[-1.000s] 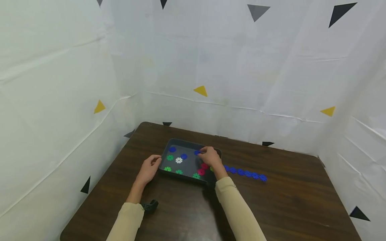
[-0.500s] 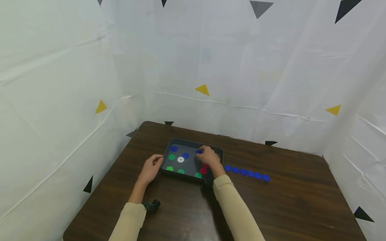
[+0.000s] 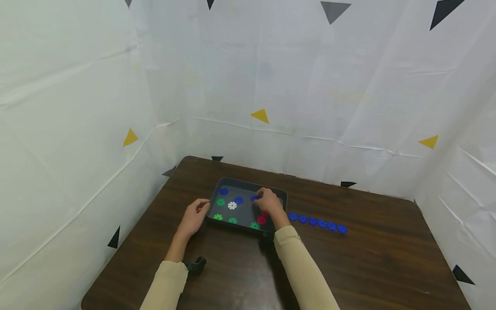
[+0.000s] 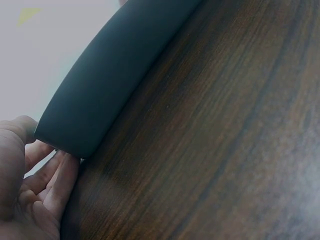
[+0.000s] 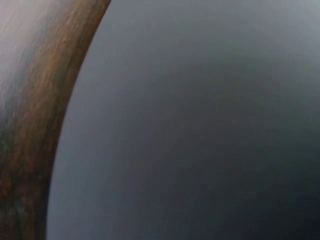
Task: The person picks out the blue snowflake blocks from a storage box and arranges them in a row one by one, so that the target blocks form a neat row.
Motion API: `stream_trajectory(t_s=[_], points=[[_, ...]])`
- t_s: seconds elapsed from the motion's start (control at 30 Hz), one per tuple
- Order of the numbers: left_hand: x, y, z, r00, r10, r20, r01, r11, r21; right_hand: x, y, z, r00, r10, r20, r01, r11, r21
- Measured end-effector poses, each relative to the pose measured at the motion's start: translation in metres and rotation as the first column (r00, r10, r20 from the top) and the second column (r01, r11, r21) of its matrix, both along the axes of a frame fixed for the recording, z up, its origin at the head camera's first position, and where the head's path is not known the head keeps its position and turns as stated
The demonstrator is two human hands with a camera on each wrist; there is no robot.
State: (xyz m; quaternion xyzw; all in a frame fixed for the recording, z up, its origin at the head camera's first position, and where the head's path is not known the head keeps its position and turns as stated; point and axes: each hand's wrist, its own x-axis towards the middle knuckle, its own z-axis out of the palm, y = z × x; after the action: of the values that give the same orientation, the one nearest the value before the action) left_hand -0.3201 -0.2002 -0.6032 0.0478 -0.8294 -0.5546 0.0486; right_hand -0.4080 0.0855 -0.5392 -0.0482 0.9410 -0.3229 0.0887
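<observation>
A dark grey tray (image 3: pixel 248 186) sits on the table, holding several small notched discs. My left hand (image 3: pixel 192 217) holds its left end; in the left wrist view, the thumb is at the rim of the tray (image 4: pixel 110 75) and the fingers (image 4: pixel 62 185) lie against its lower side. My right hand (image 3: pixel 270 202) reaches over the tray's right part, thumb and fingertips pinching a blue disc (image 3: pixel 253 199). The right wrist view has only the tray's blurred grey surface (image 5: pixel 150 125) and some table; the hand is outside it.
Blue, green, white and red discs lie in the tray, among them a white disc (image 3: pixel 232 206) and a red disc (image 3: pixel 261 220). A row of joined blue discs (image 3: pixel 317 222) lies on the wooden table (image 3: pixel 372 249) to the right. White sheeting (image 3: pixel 302 86) surrounds the table.
The blue disc at my right fingertips has shifted slightly nearer in the tray. My left hand keeps its place on the tray, and the head view has turned slightly.
</observation>
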Motion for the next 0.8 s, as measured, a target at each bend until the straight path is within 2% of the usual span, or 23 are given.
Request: stream_trajectory(t_s=[0.17,0.43,0.63,0.8], points=[[-0.0006,0.0004,-0.0012,1.0,0.0,-0.001,0.0,1.0,-0.006,0.0003,0.002,0.0016,1.0,-0.005,0.026,0.005,1.0,-0.005],[-0.0013,0.0001,0.001,1.0,0.006,0.021,-0.006,1.0,0.013,-0.0033,0.0024,0.0023,0.996,-0.014,0.084,0.007,0.997,0.08],[0.0,-0.0002,0.0006,1.0,0.004,0.019,-0.005,1.0,0.009,-0.0006,-0.0015,-0.0002,0.999,0.032,0.023,-0.036,0.979,0.2],[0.0006,-0.0002,0.0,1.0,-0.003,0.018,0.003,1.0,0.005,0.0026,-0.0026,-0.0008,0.997,0.053,-0.054,-0.037,0.963,0.265]])
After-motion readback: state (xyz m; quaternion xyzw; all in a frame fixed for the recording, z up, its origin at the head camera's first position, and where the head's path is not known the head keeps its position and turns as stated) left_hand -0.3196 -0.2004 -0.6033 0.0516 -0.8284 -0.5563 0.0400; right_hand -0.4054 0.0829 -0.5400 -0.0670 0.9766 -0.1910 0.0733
